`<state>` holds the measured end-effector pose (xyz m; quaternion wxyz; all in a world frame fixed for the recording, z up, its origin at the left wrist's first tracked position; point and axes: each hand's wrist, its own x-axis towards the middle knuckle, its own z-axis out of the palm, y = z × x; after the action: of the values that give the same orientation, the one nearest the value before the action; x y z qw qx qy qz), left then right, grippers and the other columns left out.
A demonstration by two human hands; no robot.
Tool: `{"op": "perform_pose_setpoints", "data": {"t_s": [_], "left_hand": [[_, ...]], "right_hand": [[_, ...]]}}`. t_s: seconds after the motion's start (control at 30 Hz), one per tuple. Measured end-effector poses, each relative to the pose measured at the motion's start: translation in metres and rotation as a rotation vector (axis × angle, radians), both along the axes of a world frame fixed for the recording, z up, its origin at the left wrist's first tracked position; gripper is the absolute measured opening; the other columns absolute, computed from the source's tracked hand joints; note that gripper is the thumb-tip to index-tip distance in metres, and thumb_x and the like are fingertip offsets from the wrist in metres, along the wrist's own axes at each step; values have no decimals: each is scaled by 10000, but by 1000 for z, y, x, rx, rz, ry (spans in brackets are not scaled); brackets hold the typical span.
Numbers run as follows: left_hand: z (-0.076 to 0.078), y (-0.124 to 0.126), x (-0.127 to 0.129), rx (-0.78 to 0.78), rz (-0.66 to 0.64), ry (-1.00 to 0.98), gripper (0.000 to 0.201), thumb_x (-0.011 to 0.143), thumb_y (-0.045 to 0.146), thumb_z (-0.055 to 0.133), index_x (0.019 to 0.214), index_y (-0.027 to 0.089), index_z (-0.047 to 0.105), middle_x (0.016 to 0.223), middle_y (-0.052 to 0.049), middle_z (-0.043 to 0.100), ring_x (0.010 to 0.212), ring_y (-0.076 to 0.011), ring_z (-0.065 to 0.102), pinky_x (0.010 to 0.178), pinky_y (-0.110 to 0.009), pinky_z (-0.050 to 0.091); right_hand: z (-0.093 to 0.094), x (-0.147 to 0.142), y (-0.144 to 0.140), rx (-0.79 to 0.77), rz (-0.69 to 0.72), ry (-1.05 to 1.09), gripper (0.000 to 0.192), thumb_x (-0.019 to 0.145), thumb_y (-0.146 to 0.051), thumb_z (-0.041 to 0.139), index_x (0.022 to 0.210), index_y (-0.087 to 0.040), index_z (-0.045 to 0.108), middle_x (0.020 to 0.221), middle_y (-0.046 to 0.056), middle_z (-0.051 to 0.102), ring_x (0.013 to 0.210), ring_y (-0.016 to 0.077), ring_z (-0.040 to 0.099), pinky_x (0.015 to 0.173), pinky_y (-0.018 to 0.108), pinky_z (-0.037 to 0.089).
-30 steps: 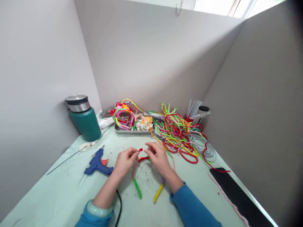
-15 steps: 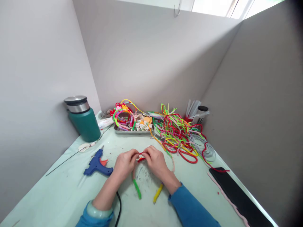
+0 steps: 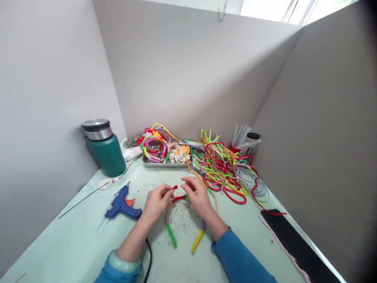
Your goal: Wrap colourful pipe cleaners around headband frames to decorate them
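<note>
My left hand pinches a short red pipe cleaner whose tip sticks up between my two hands. It joins the top of an arched headband wrapped in coloured fuzz, with a green leg on the left and a yellow leg on the right. The band lies on the pale green table. My right hand rests on the band's top right, thumb and fingers bent around it.
A blue glue gun lies left of my hands, its black cord running toward me. A green flask stands far left. At the back are a metal tray of headbands and a pile of pipe cleaners. A black slab lies right.
My hands had closed together over the red piece half a second ago. They have drawn slightly apart again, and the red tip shows between them.
</note>
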<state>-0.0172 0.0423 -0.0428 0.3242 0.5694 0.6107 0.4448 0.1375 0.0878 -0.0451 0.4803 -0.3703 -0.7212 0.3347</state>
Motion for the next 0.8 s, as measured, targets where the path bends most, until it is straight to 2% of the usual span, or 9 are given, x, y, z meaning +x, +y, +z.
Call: {"op": "perform_pose_setpoints", "data": {"t_s": [0.13,0.27,0.37,0.47,0.53,0.6,0.73,0.8], "left_hand": [[-1,-5,0,85,2,307,219,811,319,449,806,209,639,677,-1,653,608,-129,562,597,-221,387],[0,-7,1,145,-42,493,225,833,282,427,840,233,647,751,-11,668,678,-134,581,641,-218,384],[0,-7,0,161,-33,528,223,838,273,424,864,229,641,794,-23,673,715,-140,591,661,-220,388],[0,-6,-2,152,1,501,206,832,273,431,861,221,628,774,-22,668,694,-140,588,653,-225,388],[1,-6,-2,137,25,447,194,820,288,445,823,213,623,724,-16,656,658,-139,578,634,-229,385],[1,-5,1,95,19,309,191,803,315,465,778,201,616,674,-11,643,617,-137,562,604,-230,386],[2,-3,10,-102,-89,-212,205,743,367,521,725,167,560,650,-16,644,529,-121,530,510,-219,390],[2,-2,12,-150,-114,-364,223,715,379,550,741,158,544,659,-22,646,501,-112,514,487,-215,386]], "right_hand": [[5,4,-5,221,47,-294,177,846,-222,507,997,-211,598,859,39,572,745,145,529,684,258,405],[2,1,-10,338,9,-549,94,848,-218,513,852,-203,605,806,37,579,759,161,521,687,268,378],[-1,1,-8,309,-27,-553,86,847,-232,520,811,-197,591,790,29,584,736,149,524,666,254,371],[-2,2,-6,227,-16,-443,103,846,-228,518,779,-191,588,770,21,587,724,136,528,656,240,377],[-1,0,-7,160,-12,-328,123,834,-226,524,738,-184,589,738,17,583,716,136,525,655,241,383],[0,-4,-10,54,-5,-169,139,813,-235,537,697,-177,584,699,12,577,691,136,523,642,243,393],[-4,-18,-15,-284,46,232,143,781,-265,539,680,-165,556,567,-23,534,546,113,500,555,232,409],[-6,-22,-15,-386,73,330,158,773,-285,540,680,-158,552,538,-32,519,515,107,491,532,227,409]]}}
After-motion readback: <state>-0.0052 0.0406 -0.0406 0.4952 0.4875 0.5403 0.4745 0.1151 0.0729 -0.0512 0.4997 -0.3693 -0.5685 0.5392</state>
